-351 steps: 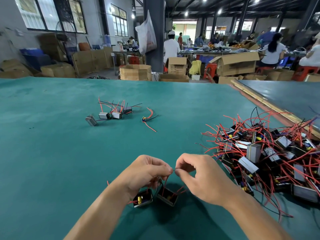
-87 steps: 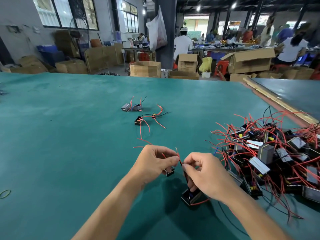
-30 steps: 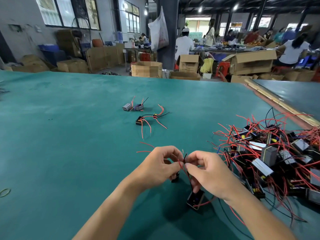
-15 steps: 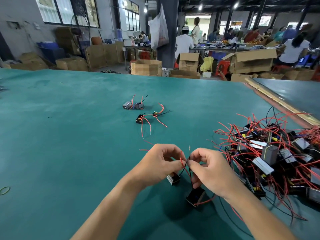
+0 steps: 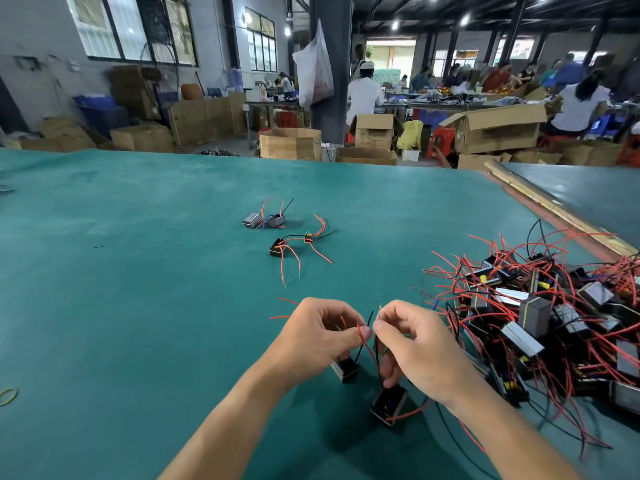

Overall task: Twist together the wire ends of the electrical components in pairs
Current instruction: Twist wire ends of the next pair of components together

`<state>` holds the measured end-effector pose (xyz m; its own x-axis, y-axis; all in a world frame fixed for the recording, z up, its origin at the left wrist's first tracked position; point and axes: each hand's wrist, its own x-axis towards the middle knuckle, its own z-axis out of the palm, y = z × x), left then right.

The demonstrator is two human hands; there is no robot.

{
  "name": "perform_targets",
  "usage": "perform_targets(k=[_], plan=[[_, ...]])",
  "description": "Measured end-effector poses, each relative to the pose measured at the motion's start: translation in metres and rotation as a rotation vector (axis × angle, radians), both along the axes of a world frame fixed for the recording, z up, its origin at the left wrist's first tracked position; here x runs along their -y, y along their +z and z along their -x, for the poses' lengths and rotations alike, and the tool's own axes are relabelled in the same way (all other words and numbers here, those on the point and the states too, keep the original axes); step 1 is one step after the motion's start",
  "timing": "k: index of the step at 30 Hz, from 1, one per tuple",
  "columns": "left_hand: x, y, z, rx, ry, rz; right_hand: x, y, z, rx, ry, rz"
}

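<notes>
Above the green table [image 5: 138,271], the left hand [image 5: 318,337] and right hand [image 5: 412,344] are pinching wire ends [image 5: 363,329] of two dangling components [image 5: 389,405], mid-twist; next, probably tightening the join

Left hand [image 5: 322,336], right hand [image 5: 412,344] drawn slightly apart (fingertips met before); wires [image 5: 363,330] bowed between.

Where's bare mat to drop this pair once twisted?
Wide bare mat left of the left hand, out to the rubber band. A narrower strip between the hands and the pairs ahead. Crowded right of the right hand: the tangled component pile.
</notes>
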<state>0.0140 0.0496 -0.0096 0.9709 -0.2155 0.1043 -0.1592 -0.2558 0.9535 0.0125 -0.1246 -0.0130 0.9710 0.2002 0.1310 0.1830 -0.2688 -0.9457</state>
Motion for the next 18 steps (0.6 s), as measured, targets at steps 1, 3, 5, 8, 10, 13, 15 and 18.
perform_targets(k=[1, 3, 5, 8, 10, 13, 15, 18], plan=[[0.0006, -0.0003, 0.0002, 0.0, 0.007, -0.006, -0.0004, 0.0006, 0.0007, 0.021, -0.007, 0.002], [0.0013, -0.0003, 0.0001, -0.006, 0.005, -0.02, -0.0002, 0.0006, 0.0008, 0.061, -0.029, -0.002], [0.0007, 0.0008, 0.0005, -0.016, -0.012, -0.031, 0.0001, 0.0009, 0.0003, 0.073, -0.039, -0.035], [-0.0008, 0.0031, 0.0022, -0.031, -0.05, -0.032, -0.0005, 0.0025, 0.0015, 0.074, -0.013, -0.061], [-0.0016, 0.0037, 0.0032, -0.038, -0.073, -0.027, -0.0008, 0.0036, 0.0029, 0.091, 0.002, -0.05], [-0.0019, 0.0039, 0.0041, -0.026, -0.097, -0.01, -0.0001, 0.0057, 0.0037, 0.133, -0.007, -0.042], [-0.0017, 0.0039, 0.0048, -0.024, -0.114, 0.014, 0.0003, 0.0072, 0.0037, 0.133, -0.011, -0.06], [-0.0002, 0.0034, 0.0054, -0.031, -0.13, 0.051, 0.0012, 0.0091, 0.0034, 0.097, -0.015, -0.097]])
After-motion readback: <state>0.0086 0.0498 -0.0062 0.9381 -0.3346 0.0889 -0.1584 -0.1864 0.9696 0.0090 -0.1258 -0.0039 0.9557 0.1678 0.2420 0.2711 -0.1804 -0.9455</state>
